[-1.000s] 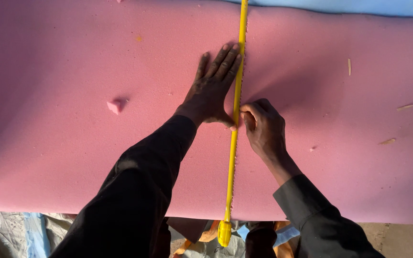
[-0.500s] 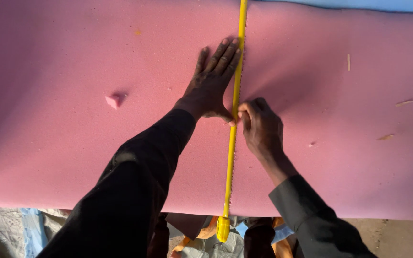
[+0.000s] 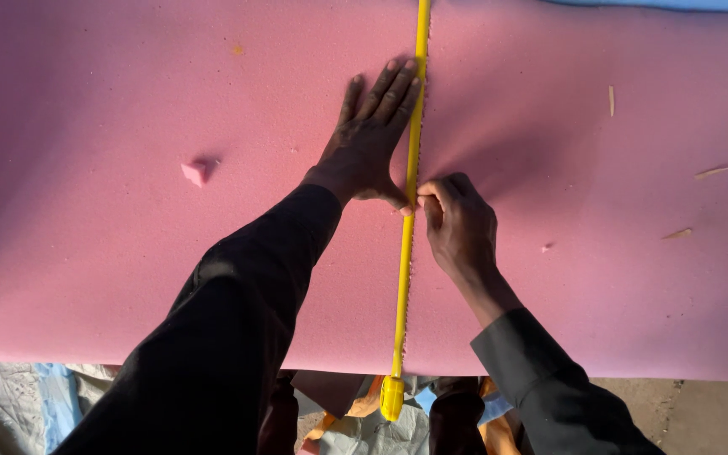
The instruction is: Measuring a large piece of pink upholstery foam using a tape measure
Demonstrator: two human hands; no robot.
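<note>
My left hand [image 3: 368, 147] flat, fingers spread beside the yellow straightedge [image 3: 409, 211] on pink foam [image 3: 111, 253], my right hand [image 3: 458, 223] clenched just right of it, what it grips hidden from me

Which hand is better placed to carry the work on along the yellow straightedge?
Probably the right hand: it is curled, fingertips against the yellow straightedge. The left hand lies flat beside it on the pink foam sheet.

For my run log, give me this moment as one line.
left hand flat on pink foam | right hand pinched at yellow ruler | foam scrap lies left
</note>
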